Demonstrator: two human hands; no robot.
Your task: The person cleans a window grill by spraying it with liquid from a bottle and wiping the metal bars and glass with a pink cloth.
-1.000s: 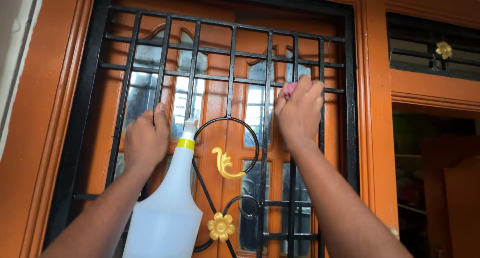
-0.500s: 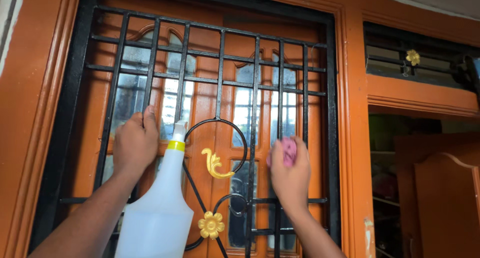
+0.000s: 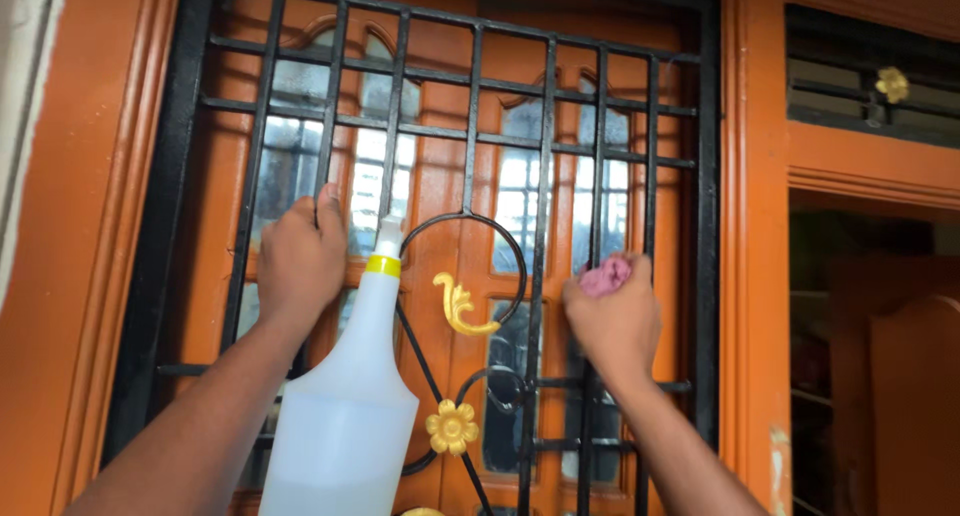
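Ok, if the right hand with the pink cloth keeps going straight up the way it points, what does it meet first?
Probably the horizontal bar of the black grille, above the right hand and its pink cloth. The vertical bars there run alongside its path; depth is hard to judge.

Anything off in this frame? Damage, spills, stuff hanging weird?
One oddity: the white spray bottle hangs against the black window grille by its head, under the left hand, rather than being held by its body. The right hand presses a pink cloth to a bar. No spill, bent bar or broken pane shows.
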